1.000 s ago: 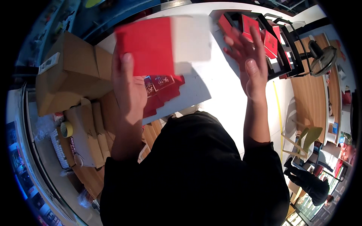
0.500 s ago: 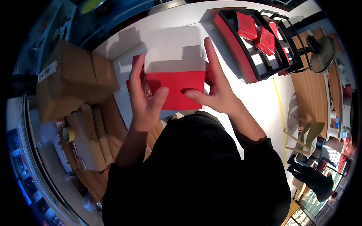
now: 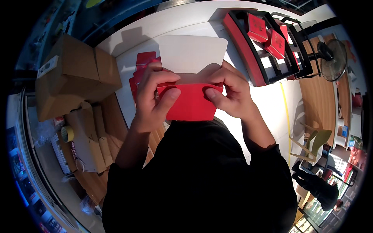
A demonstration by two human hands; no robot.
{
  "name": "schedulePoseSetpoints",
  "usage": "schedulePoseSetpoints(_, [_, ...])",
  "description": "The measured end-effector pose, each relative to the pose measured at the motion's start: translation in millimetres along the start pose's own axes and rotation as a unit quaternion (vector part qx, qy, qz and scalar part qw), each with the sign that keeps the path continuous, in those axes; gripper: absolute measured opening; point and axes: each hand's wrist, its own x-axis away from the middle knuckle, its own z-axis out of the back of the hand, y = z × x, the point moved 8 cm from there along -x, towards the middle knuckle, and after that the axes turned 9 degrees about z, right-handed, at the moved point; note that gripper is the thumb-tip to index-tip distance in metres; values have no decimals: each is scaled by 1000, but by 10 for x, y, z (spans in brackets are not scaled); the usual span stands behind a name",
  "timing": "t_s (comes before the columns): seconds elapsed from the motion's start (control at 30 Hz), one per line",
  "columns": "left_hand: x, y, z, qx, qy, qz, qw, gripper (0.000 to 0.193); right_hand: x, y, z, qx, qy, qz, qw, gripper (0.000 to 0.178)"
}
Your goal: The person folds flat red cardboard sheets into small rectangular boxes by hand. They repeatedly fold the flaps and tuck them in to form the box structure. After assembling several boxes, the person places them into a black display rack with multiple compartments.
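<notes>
In front of my body I hold a red cardboard box (image 3: 191, 105) with a white inside; its broad white flap (image 3: 193, 52) stands up at the far side. My left hand (image 3: 155, 95) grips the left end of the near red wall, thumb outside and fingers bent over its top edge. At the right end, my right hand (image 3: 229, 91) pinches the same wall in the same way. The ends of several fingers are hidden inside the box. Beyond my left hand, flat red card pieces (image 3: 144, 60) lie on the white table (image 3: 132, 50).
At the far right stands a black and red tray (image 3: 243, 48) holding small red boxes (image 3: 275, 43). A fan (image 3: 333, 60) is beside it. Large brown cartons (image 3: 74, 73) stand at left, with a yellow tape roll (image 3: 67, 134) nearby. A person in dark clothes (image 3: 320, 190) is far right.
Both hands have gone from the box's sides to its near wall, with fingers now curled over the edge. The box has shifted slightly right and nearer, and its white flap shows more plainly.
</notes>
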Motion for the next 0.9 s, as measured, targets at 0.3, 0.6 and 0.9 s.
schedulePoseSetpoints(0.3, [-17, 57, 34, -4, -10, -8, 1000, 32, -95, 39, 91, -172, 184, -42, 967, 53])
schedulePoseSetpoints(0.6, [35, -43, 34, 124, 42, 25, 991, 59, -223, -114, -50, -96, 47, -63, 992, 26])
schedulePoseSetpoints(0.9, [1, -22, 38, 46, 7, -20, 999, 47, -198, -24, -98, -87, 23, -130, 987, 38])
